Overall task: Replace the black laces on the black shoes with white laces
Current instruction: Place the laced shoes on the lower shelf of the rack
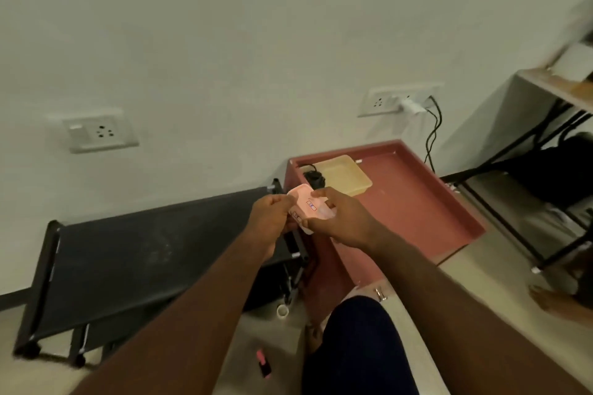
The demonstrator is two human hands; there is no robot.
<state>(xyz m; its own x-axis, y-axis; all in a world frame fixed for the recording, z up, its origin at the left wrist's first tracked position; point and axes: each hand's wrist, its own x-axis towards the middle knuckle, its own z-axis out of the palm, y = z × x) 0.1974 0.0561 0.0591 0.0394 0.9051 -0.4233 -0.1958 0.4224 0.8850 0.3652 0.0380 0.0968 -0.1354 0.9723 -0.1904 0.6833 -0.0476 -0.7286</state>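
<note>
Head view: left hand (272, 218) and right hand (341, 223) hold small pale packet (307, 206), probably white laces, over left edge of red tabletop (417, 202). Left fingers pinch packet's left edge; right fingers curl round its right side. Packet likely light, soft, slick film: grip edges, tear gently. Black shoes not in view.
</note>
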